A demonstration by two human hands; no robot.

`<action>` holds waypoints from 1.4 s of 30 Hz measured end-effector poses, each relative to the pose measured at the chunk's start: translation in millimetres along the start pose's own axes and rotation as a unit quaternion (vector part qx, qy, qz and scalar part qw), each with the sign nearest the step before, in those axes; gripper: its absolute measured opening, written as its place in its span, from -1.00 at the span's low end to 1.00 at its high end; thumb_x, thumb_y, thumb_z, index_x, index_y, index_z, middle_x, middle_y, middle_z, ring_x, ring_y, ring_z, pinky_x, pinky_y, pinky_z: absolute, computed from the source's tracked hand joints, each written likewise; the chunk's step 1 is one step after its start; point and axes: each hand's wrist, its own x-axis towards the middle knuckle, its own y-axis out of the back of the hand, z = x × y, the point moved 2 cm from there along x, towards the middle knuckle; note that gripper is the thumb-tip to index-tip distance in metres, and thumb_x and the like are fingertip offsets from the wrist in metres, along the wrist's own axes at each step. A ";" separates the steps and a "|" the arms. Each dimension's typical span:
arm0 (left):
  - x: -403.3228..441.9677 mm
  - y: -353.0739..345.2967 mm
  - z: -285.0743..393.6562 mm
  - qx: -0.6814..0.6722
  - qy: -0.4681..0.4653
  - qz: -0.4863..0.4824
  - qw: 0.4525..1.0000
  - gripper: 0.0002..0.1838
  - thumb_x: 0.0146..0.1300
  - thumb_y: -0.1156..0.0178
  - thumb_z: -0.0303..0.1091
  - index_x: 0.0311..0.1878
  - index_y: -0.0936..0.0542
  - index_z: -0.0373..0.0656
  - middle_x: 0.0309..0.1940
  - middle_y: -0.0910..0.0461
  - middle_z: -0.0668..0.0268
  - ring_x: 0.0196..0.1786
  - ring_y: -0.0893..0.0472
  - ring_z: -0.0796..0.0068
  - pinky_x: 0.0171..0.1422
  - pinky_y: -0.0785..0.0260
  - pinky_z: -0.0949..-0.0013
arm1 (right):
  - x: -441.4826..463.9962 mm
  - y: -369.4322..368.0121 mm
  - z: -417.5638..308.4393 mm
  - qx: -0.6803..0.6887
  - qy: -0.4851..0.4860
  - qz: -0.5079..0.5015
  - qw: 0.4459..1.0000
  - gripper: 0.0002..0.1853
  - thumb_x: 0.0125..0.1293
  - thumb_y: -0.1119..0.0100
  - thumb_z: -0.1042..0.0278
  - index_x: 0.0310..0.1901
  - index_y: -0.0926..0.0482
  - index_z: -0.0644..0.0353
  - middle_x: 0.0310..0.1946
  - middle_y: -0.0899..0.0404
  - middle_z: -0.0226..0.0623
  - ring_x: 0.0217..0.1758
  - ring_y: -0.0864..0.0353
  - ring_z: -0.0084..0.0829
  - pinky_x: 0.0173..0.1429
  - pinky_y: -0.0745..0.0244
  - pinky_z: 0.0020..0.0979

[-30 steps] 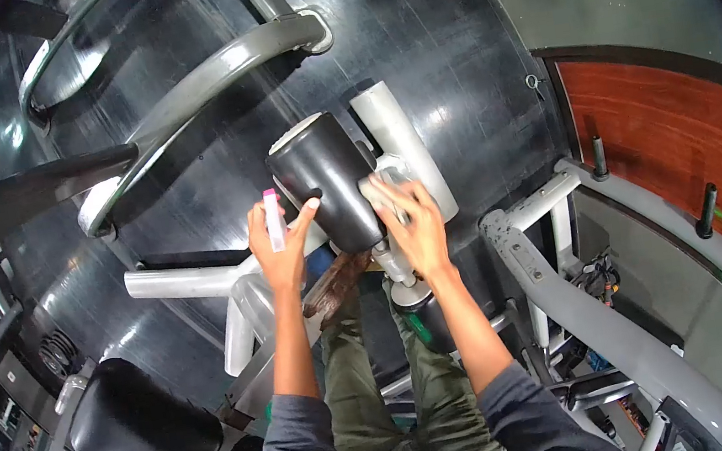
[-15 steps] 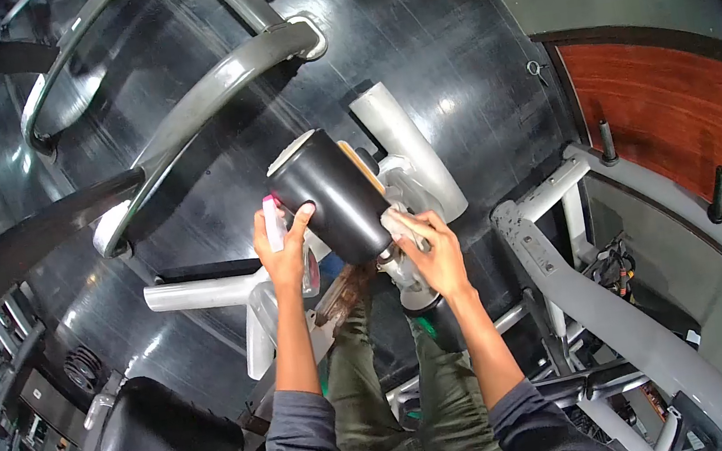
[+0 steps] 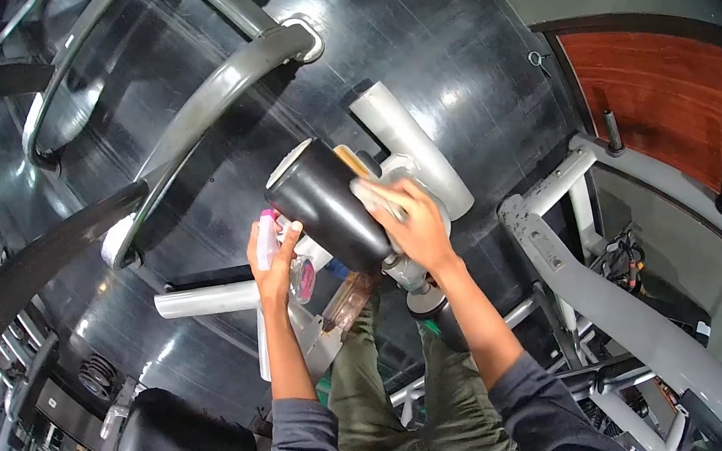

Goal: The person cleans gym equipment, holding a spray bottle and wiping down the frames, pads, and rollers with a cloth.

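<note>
A black cylindrical roller pad (image 3: 326, 207) with a pale end cap sits tilted at the centre of the view. My left hand (image 3: 273, 270) is closed around a clear spray bottle (image 3: 267, 239) with a pink-and-white top, just left of the pad. The thumb is near the pad's side; whether it touches cannot be made out. On the pad's right side, my right hand (image 3: 420, 228) presses a pale cloth (image 3: 364, 195), partly covered by the slightly blurred fingers. Below that hand is a second black roller pad (image 3: 440, 316).
Grey machine tubing (image 3: 425, 156) lies beyond the pad, with a curved grey frame (image 3: 213, 89) to the upper left. A black padded seat (image 3: 180, 449) stands lower left. At right rises a thick grey frame (image 3: 613, 310) with black pegs. Dark flooring (image 3: 404, 7) runs between the machines.
My right hand has slid the cloth up along the pad's right side from near its lower end. My left hand with the spray bottle has shifted slightly down and left.
</note>
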 end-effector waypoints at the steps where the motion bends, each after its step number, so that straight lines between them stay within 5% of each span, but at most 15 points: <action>1: -1.7 -0.4 1.2 0.058 -0.033 0.022 0.998 -0.59 0.07 -0.55 -0.21 -0.23 -0.50 -0.14 -0.28 -0.51 0.43 -0.29 -0.49 0.58 -0.26 -0.37 0.41 | -18.0 4.9 8.8 -0.002 -0.001 -0.002 1.000 -0.60 0.31 -0.29 0.18 0.20 -0.65 -0.19 -0.16 -0.58 -0.25 -0.07 -0.63 -0.18 0.06 -0.51 -0.24; 3: -14.1 -14.5 19.6 0.138 -0.107 0.092 0.980 -0.52 -0.06 -0.62 -0.15 -0.29 -0.51 -0.19 -0.31 -0.52 0.36 -0.23 -0.52 0.44 -0.10 -0.41 0.27 | -42.1 11.2 24.0 -0.009 -0.092 -0.002 0.996 -0.60 0.29 -0.34 0.22 0.18 -0.66 -0.18 -0.19 -0.57 -0.24 -0.09 -0.64 -0.23 0.05 -0.51 -0.27; 6: -29.4 -43.3 42.6 0.232 -0.147 0.174 0.946 -0.40 -0.16 -0.67 -0.07 -0.24 -0.51 -0.22 -0.31 -0.52 0.28 -0.24 -0.54 0.33 -0.09 -0.41 0.25 | -31.2 6.0 22.8 -0.039 -0.062 0.021 0.997 -0.61 0.27 -0.36 0.27 0.16 -0.68 -0.15 -0.23 -0.56 -0.24 -0.10 -0.64 -0.25 0.04 -0.51 -0.29; 7: -29.3 -50.5 38.9 0.262 -0.184 0.217 0.922 -0.41 -0.14 -0.66 -0.08 -0.31 -0.47 -0.23 -0.46 -0.42 0.36 -0.38 -0.42 0.49 -0.22 -0.34 0.37 | -16.3 2.1 20.2 -0.029 -0.028 0.025 0.999 -0.62 0.30 -0.33 0.23 0.16 -0.67 -0.13 -0.22 -0.56 -0.23 -0.11 -0.64 -0.21 0.02 -0.51 -0.28; 12: -29.5 -52.0 27.8 0.216 -0.187 0.236 0.929 -0.44 -0.10 -0.65 -0.10 -0.32 -0.45 -0.20 -0.54 -0.35 0.43 -0.47 -0.34 0.54 -0.31 -0.29 0.40 | 69.4 -21.3 -15.7 0.009 0.049 -0.002 0.999 -0.63 0.33 -0.27 0.21 0.17 -0.66 -0.06 -0.15 -0.59 -0.18 -0.09 -0.62 -0.15 0.03 -0.51 -0.24; 14: -28.1 -46.5 21.9 0.102 -0.025 0.173 0.979 -0.39 -0.18 -0.69 -0.10 -0.25 -0.46 -0.17 -0.35 -0.46 0.37 -0.30 -0.44 0.51 -0.17 -0.34 0.40 | 76.0 -23.3 -21.0 0.038 0.071 -0.006 0.997 -0.62 0.32 -0.27 0.26 0.18 -0.65 -0.05 -0.13 -0.59 -0.17 -0.09 -0.62 -0.15 0.04 -0.50 -0.24; 18: -6.9 -22.8 -10.0 0.038 -0.121 0.092 0.988 -0.46 -0.10 -0.65 -0.22 -0.27 -0.41 -0.13 -0.38 -0.40 0.49 -0.36 -0.35 0.65 -0.26 -0.26 0.51 | 38.8 -9.8 -18.3 0.022 0.069 -0.028 0.997 -0.58 0.27 -0.32 0.28 0.19 -0.65 -0.09 -0.15 -0.59 -0.23 -0.10 -0.63 -0.19 0.07 -0.49 -0.28; 26: 10.0 -1.8 -22.0 0.031 -0.067 -0.024 0.997 -0.54 0.01 -0.57 -0.25 -0.23 -0.42 -0.09 -0.38 -0.32 0.52 -0.33 -0.30 0.64 -0.21 -0.20 0.50 | -41.8 2.8 24.0 -0.015 -0.096 0.027 0.995 -0.60 0.28 -0.33 0.27 0.17 -0.67 -0.06 -0.24 -0.58 -0.26 -0.13 -0.63 -0.30 0.09 -0.46 -0.35; 32: 1.1 -3.8 -4.2 0.055 -0.055 0.020 0.997 -0.52 -0.05 -0.61 -0.29 -0.23 -0.46 -0.16 -0.33 -0.36 0.50 -0.35 -0.33 0.64 -0.26 -0.24 0.51 | 59.4 -27.8 -6.3 -0.018 0.013 0.034 0.999 -0.64 0.32 -0.30 0.21 0.13 -0.68 0.05 -0.24 -0.57 -0.20 -0.15 -0.62 -0.25 0.03 -0.46 -0.34; 34: -1.6 -2.5 6.3 0.134 -0.164 0.068 0.975 -0.49 -0.10 -0.64 -0.31 -0.24 -0.47 -0.19 -0.23 -0.46 0.41 -0.32 -0.40 0.60 -0.25 -0.35 0.44 | 82.7 -32.7 -21.4 -0.011 0.018 0.027 0.999 -0.63 0.33 -0.29 0.19 0.13 -0.67 0.06 -0.24 -0.57 -0.19 -0.15 -0.62 -0.24 0.03 -0.46 -0.33; 42: -4.3 -33.2 55.3 0.227 -0.274 0.145 0.923 -0.42 -0.19 -0.67 -0.23 -0.28 -0.44 -0.21 0.09 -0.57 0.04 0.04 -0.62 0.15 0.04 -0.48 0.23 | 3.8 -2.0 17.5 -0.042 -0.066 -0.004 0.997 -0.59 0.33 -0.31 0.16 0.15 -0.65 0.16 -0.25 -0.59 -0.22 -0.11 -0.63 -0.32 0.06 -0.45 -0.38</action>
